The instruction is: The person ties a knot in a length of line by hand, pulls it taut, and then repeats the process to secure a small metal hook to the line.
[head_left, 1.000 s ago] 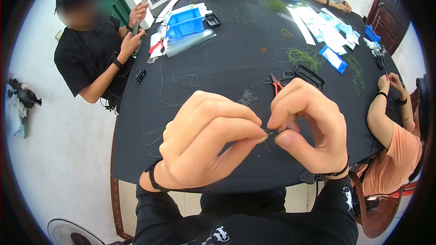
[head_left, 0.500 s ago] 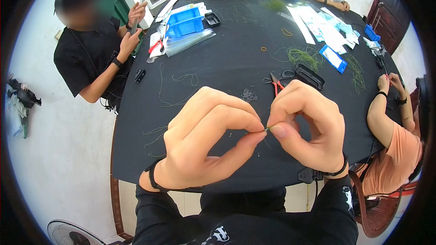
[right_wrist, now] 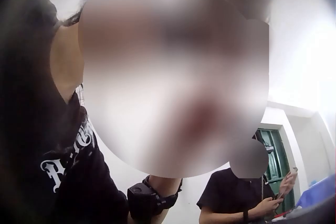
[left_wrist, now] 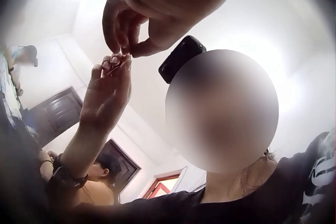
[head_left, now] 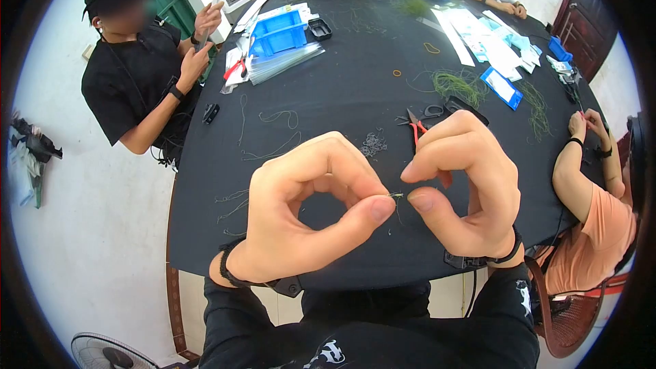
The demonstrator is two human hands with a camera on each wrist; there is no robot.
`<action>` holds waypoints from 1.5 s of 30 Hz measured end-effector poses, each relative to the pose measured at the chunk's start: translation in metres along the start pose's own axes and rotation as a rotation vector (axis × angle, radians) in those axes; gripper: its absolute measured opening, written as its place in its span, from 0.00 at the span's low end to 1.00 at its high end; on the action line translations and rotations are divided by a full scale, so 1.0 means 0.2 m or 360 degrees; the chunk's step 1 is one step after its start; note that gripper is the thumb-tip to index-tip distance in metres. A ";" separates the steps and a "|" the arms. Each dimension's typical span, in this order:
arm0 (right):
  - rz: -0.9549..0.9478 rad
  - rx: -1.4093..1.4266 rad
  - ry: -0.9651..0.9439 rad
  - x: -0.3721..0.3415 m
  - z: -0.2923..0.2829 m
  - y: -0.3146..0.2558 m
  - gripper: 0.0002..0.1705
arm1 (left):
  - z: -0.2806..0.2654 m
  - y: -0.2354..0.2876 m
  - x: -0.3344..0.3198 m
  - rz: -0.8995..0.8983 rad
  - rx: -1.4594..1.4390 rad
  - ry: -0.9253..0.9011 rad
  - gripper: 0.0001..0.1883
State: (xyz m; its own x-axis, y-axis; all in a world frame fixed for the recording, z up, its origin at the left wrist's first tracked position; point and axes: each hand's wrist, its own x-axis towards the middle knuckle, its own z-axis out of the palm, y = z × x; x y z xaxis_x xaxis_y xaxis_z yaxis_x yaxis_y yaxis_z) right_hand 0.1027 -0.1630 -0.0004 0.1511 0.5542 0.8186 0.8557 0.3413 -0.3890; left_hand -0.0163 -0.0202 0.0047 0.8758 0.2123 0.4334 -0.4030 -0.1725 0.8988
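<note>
In the head view my left hand (head_left: 311, 205) pinches a tiny knotted piece of thin green line (head_left: 396, 195) between thumb and index fingertip. A short loose tail hangs below the fingertips. Close on its right is my right hand (head_left: 471, 188), its fingers bent and its thumb and index tips parted, with a gap between them. Red-handled pliers (head_left: 415, 123) lie beyond it, partly hidden by that hand. Behind the fingertips sits a small pile of dark metal bits (head_left: 374, 143). The left wrist view shows both hands' fingertips close together; the right wrist view is mostly blurred.
Green line (head_left: 458, 89) lies in a tangle beside a black tray (head_left: 471, 109), partly hidden, and scissors (head_left: 432, 112). Loose threads (head_left: 273, 119) lie left. A blue bin (head_left: 279, 35) and papers (head_left: 488, 41) stand farther back. Other people sit or stand around the black table (head_left: 328, 96).
Half a second ago both hands' fingertips met at the green line; my right thumb and index have since parted from it. My left hand has turned, showing a rounder gap between thumb and fingers.
</note>
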 end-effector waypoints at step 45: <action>0.0217 0.0043 0.0082 -0.01 0.03 -0.04 0.12 | -0.01 -0.08 0.04 -0.0832 -0.0860 -0.0354 0.16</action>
State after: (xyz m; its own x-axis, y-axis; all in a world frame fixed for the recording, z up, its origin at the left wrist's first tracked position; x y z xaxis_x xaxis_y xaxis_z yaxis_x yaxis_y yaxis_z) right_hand 0.0936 -0.1618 -0.0013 0.2910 0.5573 0.7777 0.8118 0.2862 -0.5089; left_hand -0.0032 -0.0136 -0.0055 0.9971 -0.0706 -0.0267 0.0529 0.4010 0.9146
